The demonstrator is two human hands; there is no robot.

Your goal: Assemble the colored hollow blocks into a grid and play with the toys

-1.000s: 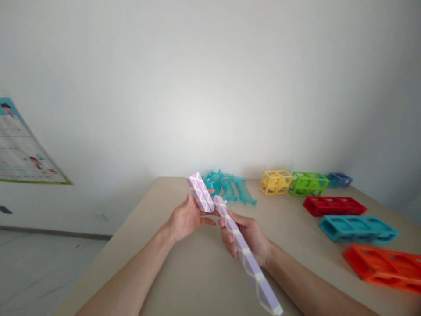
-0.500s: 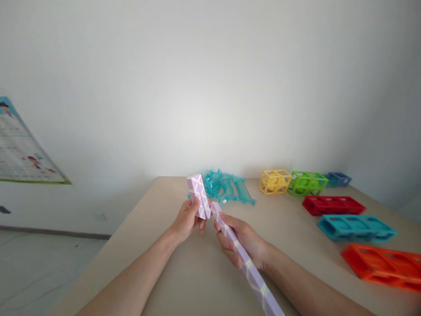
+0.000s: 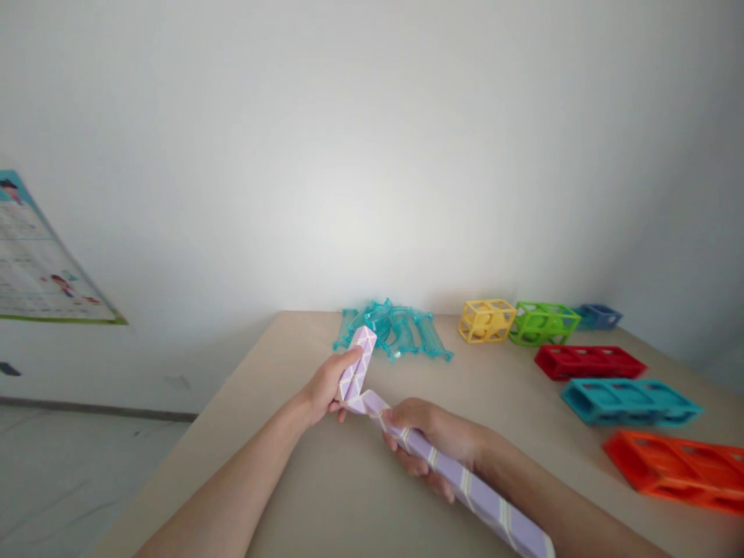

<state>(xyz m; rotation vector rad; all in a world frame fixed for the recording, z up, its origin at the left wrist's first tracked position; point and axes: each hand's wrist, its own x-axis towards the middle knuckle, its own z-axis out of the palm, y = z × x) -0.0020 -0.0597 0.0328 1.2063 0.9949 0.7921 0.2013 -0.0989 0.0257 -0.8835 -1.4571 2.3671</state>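
Both hands hold one purple snake puzzle (image 3: pixel 447 467) with pale lines between its wedge segments, lifted above the table. My left hand (image 3: pixel 325 386) is closed round its folded end, thumb on the near face, and that end points up and away. My right hand (image 3: pixel 433 434) wraps round the long straight part, which slants down to the lower right and out of the frame. Between the hands the puzzle bends at an angle. Some fingers of each hand are hidden behind it.
Teal plastic pieces (image 3: pixel 401 329) lie at the table's (image 3: pixel 325 480) back edge. To their right stand a yellow frame block (image 3: pixel 487 321), a green one (image 3: pixel 545 323) and a blue one (image 3: pixel 601 316). Red (image 3: pixel 590 363), turquoise (image 3: pixel 631 402) and orange (image 3: pixel 680 469) blocks line the right side.
The folded end in my left hand has turned and dropped, now leaning right. The long part has swung out to the right, and its joint with the folded end sits lower.
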